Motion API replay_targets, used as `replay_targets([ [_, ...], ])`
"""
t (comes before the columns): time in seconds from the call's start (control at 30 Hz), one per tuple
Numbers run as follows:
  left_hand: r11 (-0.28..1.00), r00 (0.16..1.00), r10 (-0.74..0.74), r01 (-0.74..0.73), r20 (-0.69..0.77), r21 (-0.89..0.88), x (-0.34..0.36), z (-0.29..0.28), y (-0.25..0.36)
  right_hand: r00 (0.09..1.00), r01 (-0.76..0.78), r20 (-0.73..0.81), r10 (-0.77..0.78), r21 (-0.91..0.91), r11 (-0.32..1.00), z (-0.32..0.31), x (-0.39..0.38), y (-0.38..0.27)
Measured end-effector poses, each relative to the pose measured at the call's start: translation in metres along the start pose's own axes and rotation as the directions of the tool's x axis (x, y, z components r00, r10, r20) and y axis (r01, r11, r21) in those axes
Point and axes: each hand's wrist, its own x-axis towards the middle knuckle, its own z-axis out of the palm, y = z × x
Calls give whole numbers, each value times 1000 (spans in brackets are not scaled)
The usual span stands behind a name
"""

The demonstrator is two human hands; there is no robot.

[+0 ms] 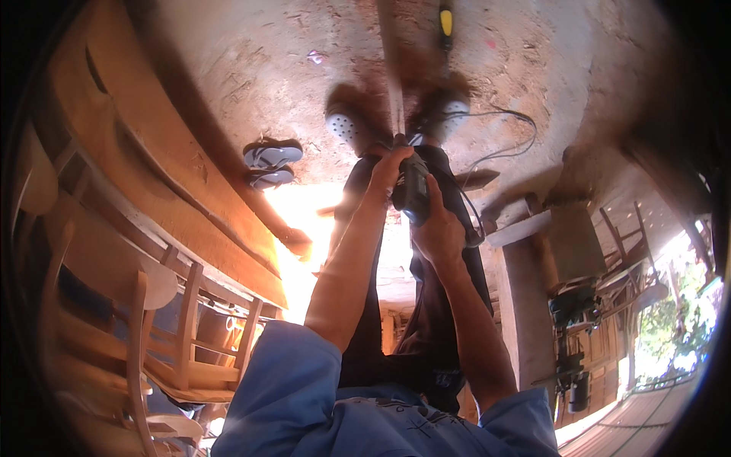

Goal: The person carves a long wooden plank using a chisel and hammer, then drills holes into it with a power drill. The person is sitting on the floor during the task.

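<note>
Both my hands are on a dark corded power tool (411,190), held low between my legs. My left hand (392,167) wraps round its front end, where a long, narrow, blurred strip (392,84) runs away from me; whether that hand also grips the strip I cannot tell. My right hand (438,222) grips the rear of the tool from the right, with a black cable (510,115) looping out beside it. Beyond my clog-shod feet lies a tool with a yellow handle (445,27), apparently a screwdriver.
Grey flip-flops (270,156) lie left of my feet. Long wooden boards (152,167) line the left side, with wooden chairs (183,365) below them. At the right are a bench (571,244), machinery (575,308) and stacked wooden pieces.
</note>
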Motion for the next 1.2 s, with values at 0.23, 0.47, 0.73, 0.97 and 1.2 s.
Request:
replay_targets([
  [0.23, 999, 999, 46, -46, -12, -19, -1, 6, 4, 997, -30, 64, 31, -7, 1000, -3, 7, -5],
  [0.47, 991, 1000, 17, -16, 9, -136, -1, 8, 4, 999, -10, 53, 13, -58, 998, -1, 13, -2],
  [0.73, 971, 997, -45, 58, 62, -231, -1, 8, 8, 997, 83, 16, -82, -108, 991, -3, 22, 4],
  [0.97, 977, 999, -27, 33, 29, -212, -9, 12, 5, 989, 146, -14, -150, -171, 974, -5, 22, 9],
  [1.2, 980, 999, -49, 51, 14, -195, -8, 7, -2, 989, 150, 20, -148, -135, 979, -11, 14, 5],
])
